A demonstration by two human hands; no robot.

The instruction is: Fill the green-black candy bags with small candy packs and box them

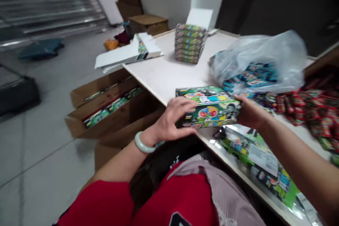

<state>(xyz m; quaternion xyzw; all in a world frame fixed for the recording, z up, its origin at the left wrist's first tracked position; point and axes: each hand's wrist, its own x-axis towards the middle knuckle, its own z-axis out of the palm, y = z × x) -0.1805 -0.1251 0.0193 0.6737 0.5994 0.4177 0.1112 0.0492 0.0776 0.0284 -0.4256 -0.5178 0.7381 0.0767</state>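
Note:
A printed green and black carton is held over the table's near edge, between both hands. My left hand, with a pale bangle at its wrist, grips the left end, thumb below and fingers over the top. Around the right end my right hand is closed, its fingers partly hidden behind the carton. Below the right forearm, flat printed green packaging lies on the table. Beyond the carton sits a clear plastic bag with blue wrapped packets inside.
A stack of printed boxes stands at the table's back. Flat white cardboard overhangs the left edge. Red wrapped packets are heaped at right. Open brown cartons holding green boxes stand on the floor at left.

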